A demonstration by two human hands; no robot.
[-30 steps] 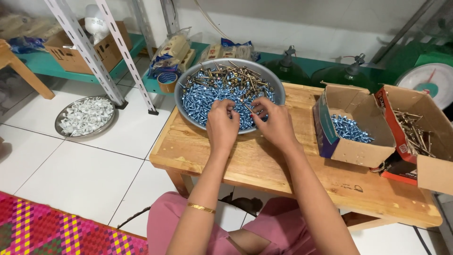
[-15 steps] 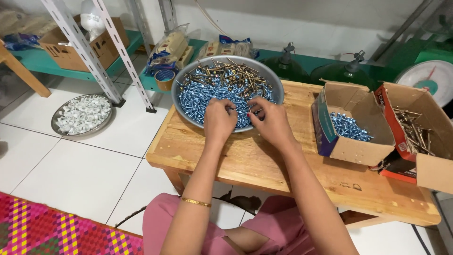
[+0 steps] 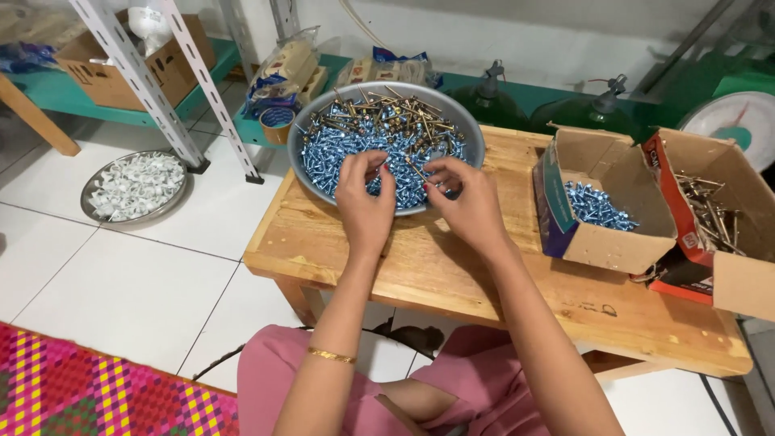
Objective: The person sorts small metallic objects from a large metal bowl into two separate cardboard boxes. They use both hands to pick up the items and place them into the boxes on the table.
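Note:
A round metal pan (image 3: 300, 173) sits on the far left of a low wooden table (image 3: 452, 274). It holds several blue screws (image 3: 339, 153) toward me and brass-coloured screws (image 3: 395, 109) at the back. My left hand (image 3: 365, 206) and my right hand (image 3: 464, 202) both reach over the pan's near rim. Their fingers are pinched among the blue screws; a thin screw shows between the two hands. Which hand grips it is unclear.
Two open cardboard boxes stand at the right: one with blue screws (image 3: 601, 206), one with brass screws (image 3: 710, 210). A metal tray of white parts (image 3: 133, 186) lies on the tiled floor at left, beside a grey shelf frame (image 3: 153, 89). A pink woven mat (image 3: 97, 387) is near me.
Both hands stay over the pan's near edge, fingers working among the screws. The view has shifted slightly; the pan and boxes have not moved.

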